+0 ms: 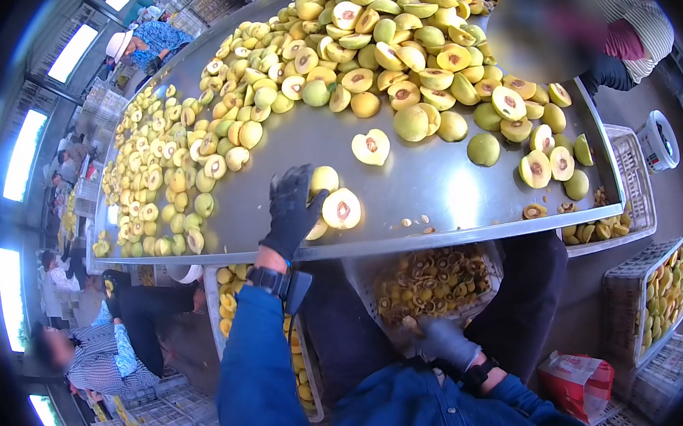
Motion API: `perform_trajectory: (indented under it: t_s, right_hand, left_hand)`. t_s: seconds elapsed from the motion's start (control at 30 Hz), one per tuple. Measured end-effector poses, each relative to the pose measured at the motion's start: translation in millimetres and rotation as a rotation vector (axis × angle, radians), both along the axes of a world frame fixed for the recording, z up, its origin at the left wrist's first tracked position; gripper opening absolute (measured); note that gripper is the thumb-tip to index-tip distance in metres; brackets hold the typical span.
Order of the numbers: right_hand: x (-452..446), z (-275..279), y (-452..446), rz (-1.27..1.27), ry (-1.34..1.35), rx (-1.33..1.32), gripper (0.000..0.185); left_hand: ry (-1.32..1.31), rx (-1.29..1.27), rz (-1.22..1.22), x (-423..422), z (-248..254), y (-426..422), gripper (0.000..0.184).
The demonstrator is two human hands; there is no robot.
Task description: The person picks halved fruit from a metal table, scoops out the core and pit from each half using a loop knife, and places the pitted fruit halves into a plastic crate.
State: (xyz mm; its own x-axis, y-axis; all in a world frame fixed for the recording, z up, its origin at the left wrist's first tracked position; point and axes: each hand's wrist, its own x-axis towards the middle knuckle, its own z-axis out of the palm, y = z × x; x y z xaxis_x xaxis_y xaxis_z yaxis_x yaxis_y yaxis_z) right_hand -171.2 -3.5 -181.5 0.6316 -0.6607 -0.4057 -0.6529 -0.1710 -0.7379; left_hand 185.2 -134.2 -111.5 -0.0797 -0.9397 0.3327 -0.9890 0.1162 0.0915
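**A:** Background: indoor work hall, other people beyond the tabletop's far left. Surface: shiny grey metal tabletop (301, 141), big heap of yellow-green fruit halves (392, 35) on its far side. Brown scraps (437, 277) sit in a pale plastic crate (362, 284) below its near edge.

**B:** Left hand?

**A:** Dark-gloved left hand (293, 204), over the tabletop by its near edge. Fingers curved at the left of a small cluster: a pale round-cut half with a brown centre (342, 210), a smooth yellow piece (323, 179) just above it, and a third piece part-hidden by the glove. Can't tell if it's clamped or only touching.

**B:** Right?

**A:** Grey-gloved right hand (448, 343), below the tabletop's near edge, at the crate. Blurred. Something pale is by its fingertips; can't tell if held, or whether the fingers are together.

**B:** Step in hand?

**A:** My read: left is handling single pieces out of the heap, right is down at the scraps. Heart-shaped pale half (371, 147) sits alone mid-tabletop, apart from the cluster.

**B:** What would a clean pick call for?

**A:** One piece, fingers round its sides, neighbours left alone. Cut faces look wet, so firm but not squeezing.
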Motion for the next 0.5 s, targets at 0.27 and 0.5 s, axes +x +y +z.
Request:
perform_trajectory:
  t_s: [0.27, 0.5]
  right_hand:
    - [3.0, 2.9, -9.0, -0.07, -0.026, 0.212, 0.028]
    - [2.0, -2.9, -9.0, -0.029, -0.006, 0.171, 0.028]
  left_hand:
    - [-0.164, 0.26, -0.324, -9.8, 21.6, -53.8, 0.072]
    - [-0.28, 0.384, -0.305, -24.4, 24.9, -69.7, 0.076]
